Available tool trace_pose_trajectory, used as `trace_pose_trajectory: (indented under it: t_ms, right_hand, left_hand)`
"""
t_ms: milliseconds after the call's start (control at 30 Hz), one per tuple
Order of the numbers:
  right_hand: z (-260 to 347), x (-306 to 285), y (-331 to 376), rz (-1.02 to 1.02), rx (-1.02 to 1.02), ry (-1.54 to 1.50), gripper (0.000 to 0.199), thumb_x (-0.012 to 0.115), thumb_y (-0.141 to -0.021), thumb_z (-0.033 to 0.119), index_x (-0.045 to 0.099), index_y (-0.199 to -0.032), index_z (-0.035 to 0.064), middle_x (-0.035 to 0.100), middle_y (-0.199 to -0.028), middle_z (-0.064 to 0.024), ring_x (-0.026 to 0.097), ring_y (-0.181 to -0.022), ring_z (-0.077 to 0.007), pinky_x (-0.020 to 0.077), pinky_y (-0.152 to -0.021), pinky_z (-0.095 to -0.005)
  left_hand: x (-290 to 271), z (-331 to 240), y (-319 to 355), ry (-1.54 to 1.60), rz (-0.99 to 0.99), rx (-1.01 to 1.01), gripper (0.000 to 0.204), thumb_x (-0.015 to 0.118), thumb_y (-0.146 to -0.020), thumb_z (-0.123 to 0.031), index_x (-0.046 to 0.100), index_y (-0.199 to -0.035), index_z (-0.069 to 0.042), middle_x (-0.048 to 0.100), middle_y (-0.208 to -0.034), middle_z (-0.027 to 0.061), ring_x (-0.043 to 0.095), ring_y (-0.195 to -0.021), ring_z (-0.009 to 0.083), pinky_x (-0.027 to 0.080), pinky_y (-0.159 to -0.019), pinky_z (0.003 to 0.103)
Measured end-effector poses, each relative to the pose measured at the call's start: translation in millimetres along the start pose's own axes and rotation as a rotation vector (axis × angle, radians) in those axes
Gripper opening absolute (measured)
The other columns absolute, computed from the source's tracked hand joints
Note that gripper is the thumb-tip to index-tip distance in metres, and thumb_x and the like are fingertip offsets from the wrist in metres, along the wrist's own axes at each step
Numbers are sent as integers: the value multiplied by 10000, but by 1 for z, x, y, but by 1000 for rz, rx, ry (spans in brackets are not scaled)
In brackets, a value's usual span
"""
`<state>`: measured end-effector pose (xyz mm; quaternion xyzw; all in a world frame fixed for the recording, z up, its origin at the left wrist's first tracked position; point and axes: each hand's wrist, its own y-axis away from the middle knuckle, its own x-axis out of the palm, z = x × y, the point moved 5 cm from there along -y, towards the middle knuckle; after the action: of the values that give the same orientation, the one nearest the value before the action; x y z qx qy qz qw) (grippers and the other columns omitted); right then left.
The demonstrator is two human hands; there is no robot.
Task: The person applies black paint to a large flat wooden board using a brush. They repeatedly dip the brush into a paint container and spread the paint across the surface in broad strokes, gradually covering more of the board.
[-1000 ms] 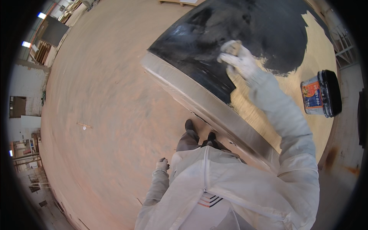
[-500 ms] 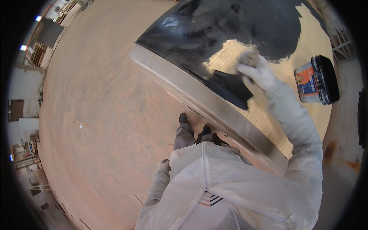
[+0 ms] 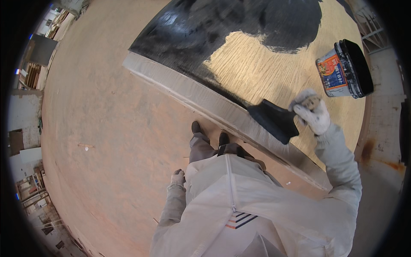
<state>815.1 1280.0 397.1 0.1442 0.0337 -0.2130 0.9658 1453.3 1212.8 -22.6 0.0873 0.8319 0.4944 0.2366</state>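
My right hand [image 3: 314, 112], in a stained white glove, grips a wide paintbrush [image 3: 274, 120]. The brush's black, paint-loaded bristles lie at the near edge of a large wood-grain board [image 3: 239, 64]. Black paint [image 3: 201, 38] covers the board's far and left part with a ragged border. Bare pale yellow grain shows in the middle and on the right. An open paint bucket [image 3: 336, 75], black at its rim and with a colourful label, is on the board beyond my right hand. My left hand [image 3: 178, 177], gloved, hangs low at my side with its fingers curled; I see nothing in it.
The board's thick, pale, shiny side [image 3: 192, 96] runs diagonally in front of my shoes [image 3: 223, 138]. A dusty reddish floor [image 3: 107, 128] spreads to the left, with a small stick [image 3: 87, 145] on it. Stacked boards [image 3: 32, 76] stand along the far left wall.
My right hand has moved the brush nearer and to the right, along the board's near edge. A dark painted strip now shows there. My left hand still hangs at my side.
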Motion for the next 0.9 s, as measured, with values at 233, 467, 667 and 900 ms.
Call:
trace_pose_trajectory:
  t_ms: [233,467,667,900]
  right_hand:
    - [16,32,-51,56,-27,-67,307,750,-948,76,550,-1176,23,665,-966,-96,645,-763,-118,464,-509,-240]
    - [27,65,-97,189,-160,27,271,770,-936,148,606,-1117,29,694,-901,-61,656,-794,-134,507,-553,-275]
    - [4,-2,-16,112,-19,-35,257,782,-915,97,618,-1110,62,703,-905,-62,589,-645,-94,464,-528,-228]
    - [8,42,-78,31,-115,-16,347,795,-892,169,616,-1143,12,679,-900,-70,590,-687,-125,482,-560,-295]
  left_hand:
    - [-4,-20,-11,-80,-32,1,446,639,-981,-181,619,-1394,-17,716,-1028,100,689,-733,221,569,-574,368]
    - [-9,-52,-8,-87,-19,52,463,648,-972,-174,597,-1408,-29,715,-1032,103,694,-721,228,600,-605,383]
    - [1,-45,-15,-101,2,88,440,652,-969,-156,620,-1383,-13,717,-1009,103,697,-719,240,607,-615,390]
    - [-2,-40,-18,-276,27,107,434,646,-973,-158,623,-1383,-19,719,-1001,98,676,-675,228,582,-567,392]
